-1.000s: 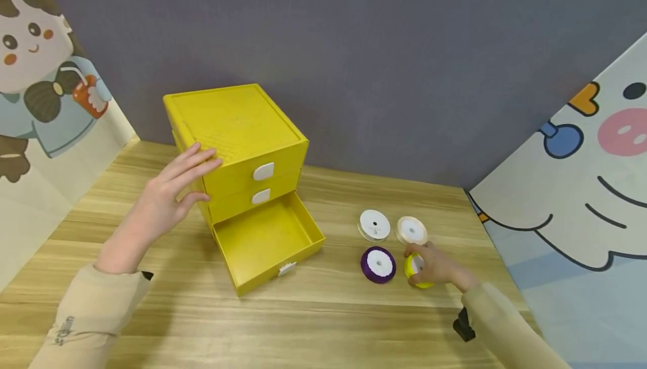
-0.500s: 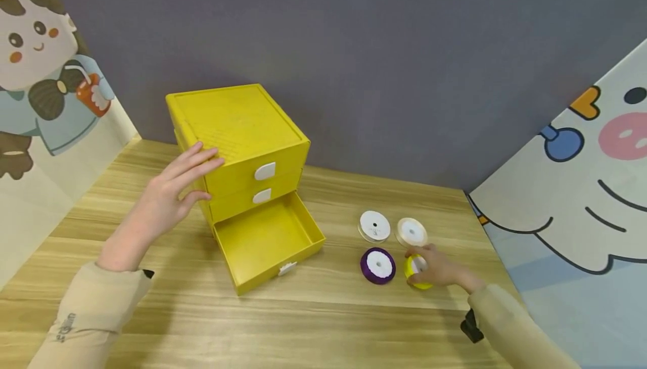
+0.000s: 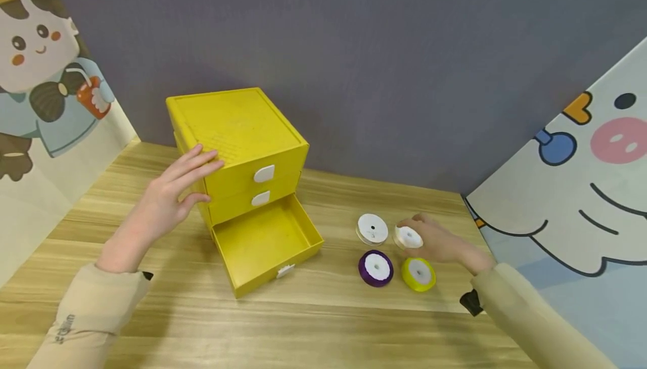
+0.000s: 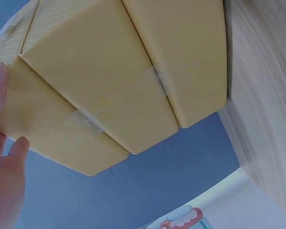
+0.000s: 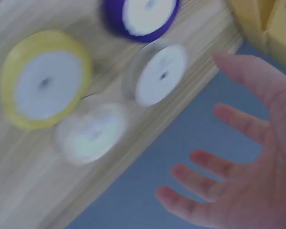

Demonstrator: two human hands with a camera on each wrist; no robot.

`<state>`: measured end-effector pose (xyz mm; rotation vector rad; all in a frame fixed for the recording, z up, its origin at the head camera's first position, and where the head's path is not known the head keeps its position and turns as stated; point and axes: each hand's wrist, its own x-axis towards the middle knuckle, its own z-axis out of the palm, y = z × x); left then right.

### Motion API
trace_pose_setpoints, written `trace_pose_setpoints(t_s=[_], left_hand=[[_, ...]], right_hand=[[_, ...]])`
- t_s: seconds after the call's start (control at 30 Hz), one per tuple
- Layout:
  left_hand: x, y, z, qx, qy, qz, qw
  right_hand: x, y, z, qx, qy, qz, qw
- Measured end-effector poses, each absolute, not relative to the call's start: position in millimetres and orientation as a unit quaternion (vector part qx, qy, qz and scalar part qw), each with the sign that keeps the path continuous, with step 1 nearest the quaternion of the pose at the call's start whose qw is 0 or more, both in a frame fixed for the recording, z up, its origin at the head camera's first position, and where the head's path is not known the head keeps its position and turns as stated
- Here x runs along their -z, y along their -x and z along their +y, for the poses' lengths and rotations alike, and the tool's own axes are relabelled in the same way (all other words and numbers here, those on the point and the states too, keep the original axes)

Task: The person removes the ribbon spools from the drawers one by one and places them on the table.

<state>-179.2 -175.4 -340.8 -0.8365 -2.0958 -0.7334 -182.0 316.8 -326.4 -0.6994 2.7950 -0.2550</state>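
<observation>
My left hand (image 3: 164, 200) rests on the left front corner of a yellow drawer unit (image 3: 242, 122), fingers straight over its top edge and thumb at the front. The bottom drawer (image 3: 265, 240) is pulled out, with nothing in it. On the right, my right hand (image 3: 442, 241) hovers over a cream ribbon spool (image 3: 408, 237) and partly covers it. Its fingers are spread and hold nothing in the right wrist view. Around it lie a white spool (image 3: 372, 228), a purple ribbon spool (image 3: 377, 268) and a yellow ribbon spool (image 3: 419, 274).
The wooden tabletop (image 3: 303, 324) runs back to a grey wall (image 3: 384, 77). Cartoon panels (image 3: 596, 189) stand at the right and left. The upper two drawers, with white pull tabs (image 3: 264, 173), are closed.
My right hand has let go of the yellow ribbon spool and moved back to the cream spool. The yellow spool stays on the table. My left hand keeps its place.
</observation>
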Motion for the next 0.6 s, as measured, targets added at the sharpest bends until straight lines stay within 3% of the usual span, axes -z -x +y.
trace_pose_setpoints(t_s=[0.6], left_hand=[[339.9, 176.6, -175.2, 0.282, 0.321, -0.826, 0.367]], right_hand=[[319.7, 159.4, 221.0, 0.069, 0.306, 0.942, 0.12]])
